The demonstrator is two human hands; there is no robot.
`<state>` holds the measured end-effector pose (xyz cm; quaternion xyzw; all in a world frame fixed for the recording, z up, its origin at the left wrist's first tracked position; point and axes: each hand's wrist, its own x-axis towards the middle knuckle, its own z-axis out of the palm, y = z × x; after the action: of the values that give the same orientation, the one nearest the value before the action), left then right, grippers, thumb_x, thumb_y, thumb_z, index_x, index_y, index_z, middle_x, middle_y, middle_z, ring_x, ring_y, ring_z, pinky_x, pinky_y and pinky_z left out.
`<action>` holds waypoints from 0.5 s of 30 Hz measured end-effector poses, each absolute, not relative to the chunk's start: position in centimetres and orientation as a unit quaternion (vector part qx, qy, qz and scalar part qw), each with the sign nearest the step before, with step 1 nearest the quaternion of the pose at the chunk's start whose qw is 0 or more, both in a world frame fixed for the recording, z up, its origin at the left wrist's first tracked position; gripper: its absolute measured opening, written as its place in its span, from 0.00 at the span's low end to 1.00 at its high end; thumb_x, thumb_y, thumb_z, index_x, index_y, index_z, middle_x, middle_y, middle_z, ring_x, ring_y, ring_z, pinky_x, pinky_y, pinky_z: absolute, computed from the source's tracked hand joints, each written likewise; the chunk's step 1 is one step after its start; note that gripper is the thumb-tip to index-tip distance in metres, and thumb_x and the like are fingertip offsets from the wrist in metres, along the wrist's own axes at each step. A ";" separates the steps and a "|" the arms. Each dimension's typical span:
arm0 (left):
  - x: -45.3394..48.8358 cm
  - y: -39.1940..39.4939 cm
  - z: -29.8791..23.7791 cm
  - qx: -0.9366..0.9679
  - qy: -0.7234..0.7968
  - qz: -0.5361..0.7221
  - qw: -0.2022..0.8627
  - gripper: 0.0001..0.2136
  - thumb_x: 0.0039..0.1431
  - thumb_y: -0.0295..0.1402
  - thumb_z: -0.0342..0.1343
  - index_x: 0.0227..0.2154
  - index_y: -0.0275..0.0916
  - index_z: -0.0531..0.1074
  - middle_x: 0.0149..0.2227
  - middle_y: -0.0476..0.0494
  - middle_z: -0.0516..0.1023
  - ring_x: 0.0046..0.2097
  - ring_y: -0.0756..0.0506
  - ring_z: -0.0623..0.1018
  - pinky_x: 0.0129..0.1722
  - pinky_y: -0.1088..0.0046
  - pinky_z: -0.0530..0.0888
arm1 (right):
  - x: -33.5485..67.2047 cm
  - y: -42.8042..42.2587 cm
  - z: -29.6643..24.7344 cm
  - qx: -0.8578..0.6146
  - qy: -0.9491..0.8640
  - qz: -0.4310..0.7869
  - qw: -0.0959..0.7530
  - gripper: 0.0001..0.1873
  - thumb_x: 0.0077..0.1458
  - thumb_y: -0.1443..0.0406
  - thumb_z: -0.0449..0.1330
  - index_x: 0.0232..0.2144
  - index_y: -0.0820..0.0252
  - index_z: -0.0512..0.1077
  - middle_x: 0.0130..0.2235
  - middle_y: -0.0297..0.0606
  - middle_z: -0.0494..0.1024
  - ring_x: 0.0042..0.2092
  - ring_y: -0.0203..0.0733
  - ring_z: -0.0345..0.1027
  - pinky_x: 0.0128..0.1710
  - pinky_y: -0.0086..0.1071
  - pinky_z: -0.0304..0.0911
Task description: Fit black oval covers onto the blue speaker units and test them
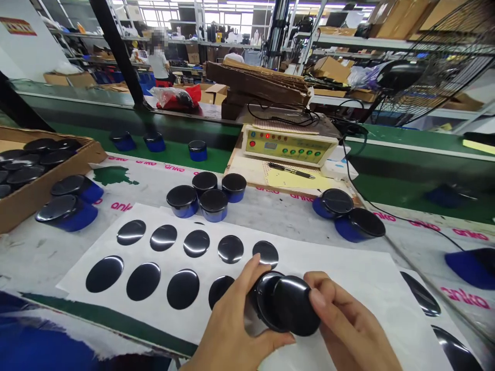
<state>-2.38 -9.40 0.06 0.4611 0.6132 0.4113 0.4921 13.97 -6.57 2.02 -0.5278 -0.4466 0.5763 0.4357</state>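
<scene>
My left hand [232, 322] is wrapped round a black round cap [266, 296], its hollow side tilted towards me. Between the thumb and fingers of my right hand [350, 319] is a glossy black disc [297, 306], held by its edge. The disc overlaps the right part of the cap's opening; whether the two touch I cannot tell. Under my hands lies a white sheet [328, 252] bearing rows of black discs [183, 288]. Beyond it stands a group of round pieces with black tops and blue sides [214, 204].
A cardboard box [91, 154] of black round pieces is at the left. More blue-sided pieces stand at the right [359, 225] and on the green belt [198, 150]. A control box [288, 146] with a pen [292, 170] before it sits behind; a fan [436, 67] is upper right.
</scene>
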 end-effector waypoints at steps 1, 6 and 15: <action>-2.4 -9.3 0.1 0.462 0.612 0.410 0.494 0.43 0.37 0.26 0.70 0.58 0.56 0.59 0.55 0.53 0.73 0.58 0.40 0.70 0.60 0.54 0.62 | 13.5 -6.5 1.7 -0.528 -0.412 0.596 0.442 0.20 0.49 0.53 0.64 0.19 0.58 0.63 0.33 0.35 0.64 0.33 0.38 0.61 0.30 0.27 0.63; -2.6 -9.4 0.0 0.476 0.602 0.420 0.484 0.44 0.37 0.26 0.70 0.58 0.58 0.59 0.55 0.56 0.73 0.57 0.43 0.71 0.58 0.62 0.66 | 12.7 -6.6 1.1 -0.524 -0.378 0.631 0.429 0.21 0.48 0.53 0.65 0.19 0.59 0.62 0.37 0.34 0.62 0.37 0.38 0.58 0.33 0.25 0.61; -2.6 -9.4 -0.4 0.483 0.597 0.427 0.477 0.42 0.38 0.27 0.70 0.57 0.61 0.60 0.55 0.60 0.73 0.57 0.44 0.71 0.58 0.65 0.67 | 12.3 -6.8 0.9 -0.553 -0.443 0.559 0.431 0.19 0.52 0.54 0.62 0.19 0.58 0.63 0.35 0.34 0.62 0.36 0.38 0.58 0.32 0.25 0.60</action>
<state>-2.59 -9.44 -0.35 0.4833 0.5975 0.4270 0.4765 12.30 -6.76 0.86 -0.5533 -0.4427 0.5585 0.4312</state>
